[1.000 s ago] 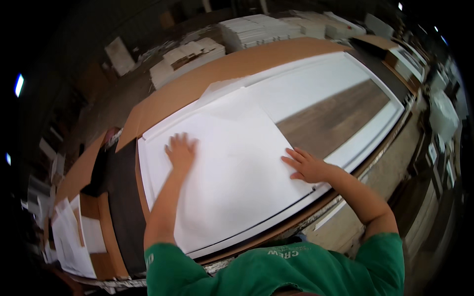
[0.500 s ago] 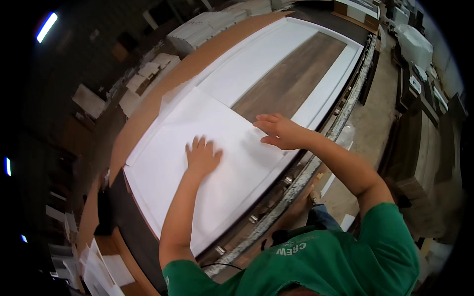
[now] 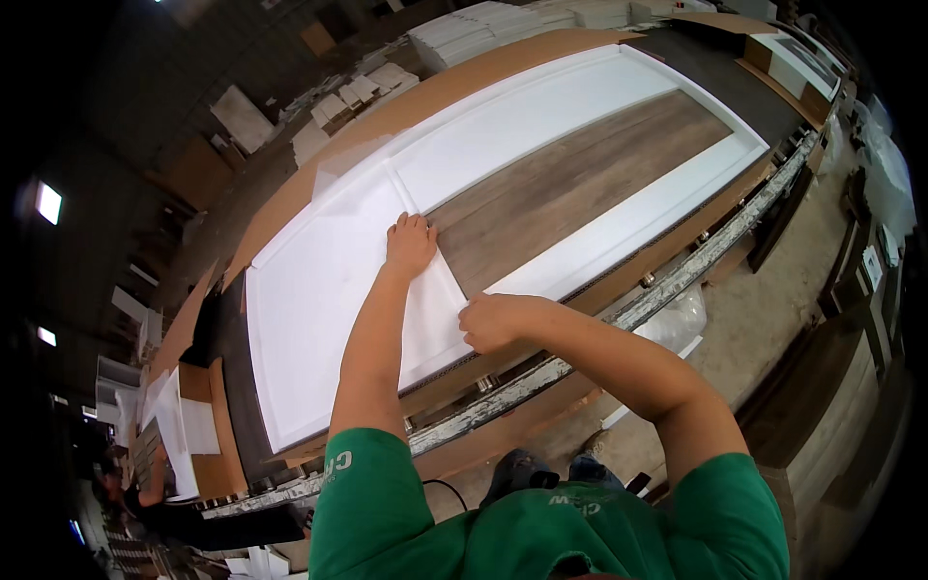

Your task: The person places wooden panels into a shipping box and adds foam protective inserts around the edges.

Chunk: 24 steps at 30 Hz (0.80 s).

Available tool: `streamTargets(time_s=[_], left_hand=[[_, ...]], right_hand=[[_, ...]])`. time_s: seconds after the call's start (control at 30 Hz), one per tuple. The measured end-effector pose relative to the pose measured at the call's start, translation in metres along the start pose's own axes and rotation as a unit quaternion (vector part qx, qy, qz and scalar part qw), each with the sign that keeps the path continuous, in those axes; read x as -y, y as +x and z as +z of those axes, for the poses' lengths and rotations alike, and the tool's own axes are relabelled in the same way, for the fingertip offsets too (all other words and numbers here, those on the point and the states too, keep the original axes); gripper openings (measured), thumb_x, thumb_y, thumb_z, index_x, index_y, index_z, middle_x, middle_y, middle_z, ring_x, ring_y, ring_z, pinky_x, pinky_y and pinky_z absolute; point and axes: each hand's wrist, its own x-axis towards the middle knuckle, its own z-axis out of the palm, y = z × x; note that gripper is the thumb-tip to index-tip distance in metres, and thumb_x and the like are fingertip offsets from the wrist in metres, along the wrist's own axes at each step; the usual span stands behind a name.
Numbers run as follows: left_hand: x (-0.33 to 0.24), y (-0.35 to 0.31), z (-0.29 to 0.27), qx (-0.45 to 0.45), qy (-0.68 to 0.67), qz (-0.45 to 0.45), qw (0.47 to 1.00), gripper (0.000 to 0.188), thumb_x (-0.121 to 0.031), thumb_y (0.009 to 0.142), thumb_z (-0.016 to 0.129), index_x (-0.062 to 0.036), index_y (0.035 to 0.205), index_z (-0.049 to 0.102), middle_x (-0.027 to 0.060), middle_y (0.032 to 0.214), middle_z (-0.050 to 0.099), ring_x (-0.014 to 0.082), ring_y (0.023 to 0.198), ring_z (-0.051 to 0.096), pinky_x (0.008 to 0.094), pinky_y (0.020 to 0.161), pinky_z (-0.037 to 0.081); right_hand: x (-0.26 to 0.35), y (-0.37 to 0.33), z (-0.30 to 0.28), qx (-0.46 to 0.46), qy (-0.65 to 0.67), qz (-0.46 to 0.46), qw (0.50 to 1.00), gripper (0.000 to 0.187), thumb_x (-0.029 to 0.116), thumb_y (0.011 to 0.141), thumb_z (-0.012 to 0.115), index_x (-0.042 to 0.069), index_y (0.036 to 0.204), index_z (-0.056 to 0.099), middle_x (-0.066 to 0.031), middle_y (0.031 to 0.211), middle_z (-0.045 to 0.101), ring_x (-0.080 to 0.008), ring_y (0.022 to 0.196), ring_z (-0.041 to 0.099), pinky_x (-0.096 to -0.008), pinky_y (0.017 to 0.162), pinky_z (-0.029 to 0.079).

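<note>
A large white sheet (image 3: 319, 309) covers the near-left part of a long, shallow cardboard box lined with white foam. Beyond its edge lies a brown wood-grain panel (image 3: 580, 184), framed by white foam strips (image 3: 580, 261). My left hand (image 3: 412, 246) is closed at the sheet's far edge, beside the panel's corner. Nearer to me, my right hand (image 3: 490, 321) pinches the same edge by the panel's near-left corner. The fingertips of both hands are partly hidden.
A brown cardboard flap (image 3: 483, 82) runs along the box's far side. A conveyor rail (image 3: 677, 282) with chipped paint passes along my side. Another open carton (image 3: 224, 425) stands at the left, with a person's arm beside it. White stacks (image 3: 488, 34) stand behind.
My hands have gone from lying over the sheet, fingers spread, to closing at its edge by the panel. The view has shifted, and the person at the left now shows.
</note>
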Motion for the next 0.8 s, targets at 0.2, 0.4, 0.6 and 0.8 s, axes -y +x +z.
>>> streamTargets(time_s=[0.2,0.4,0.6,0.8], left_hand=[[-0.006,0.024,-0.002,-0.010,-0.079,-0.058,0.995,0.023,-0.016,0.076,0.045,-0.0026,0.094,0.048,0.0131,0.104,0.048,0.0286,0.102,0.040,0.0392,0.084,0.033],[0.050,0.092,0.042,-0.039,0.096,-0.150,0.983,0.044,-0.024,0.079,0.035,-0.0063,0.120,0.035,0.0091,0.129,0.027,0.0307,0.121,0.017,0.0482,0.093,0.019],[0.059,0.112,0.034,0.008,-0.002,-0.169,0.986,0.041,-0.023,0.079,0.033,-0.0088,0.118,0.036,0.0044,0.129,0.028,0.0297,0.120,0.019,0.0522,0.093,0.016],[0.050,0.122,0.034,-0.064,0.048,-0.158,0.984,0.030,-0.020,0.076,0.041,-0.0074,0.101,0.050,0.0064,0.118,0.042,0.0261,0.112,0.033,0.0488,0.090,0.023]], right_hand=[[-0.003,-0.024,0.005,-0.018,0.029,0.028,0.999,0.044,0.032,0.080,0.033,-0.003,0.103,0.049,-0.0137,0.120,0.039,-0.0324,0.111,0.033,-0.0410,0.092,0.026],[0.002,-0.040,-0.011,0.013,0.038,0.056,0.998,0.048,0.036,0.084,0.027,-0.001,0.107,0.047,-0.0113,0.124,0.034,-0.0303,0.118,0.023,-0.0441,0.096,0.017],[0.000,-0.045,0.004,-0.068,0.091,0.086,0.990,0.046,0.035,0.084,0.030,-0.002,0.100,0.051,-0.0110,0.121,0.038,-0.0300,0.118,0.022,-0.0426,0.096,0.018],[-0.009,-0.050,-0.008,-0.212,0.068,0.037,0.974,0.031,0.027,0.079,0.045,-0.001,0.083,0.055,-0.0114,0.099,0.052,-0.0286,0.102,0.039,-0.0387,0.087,0.031]])
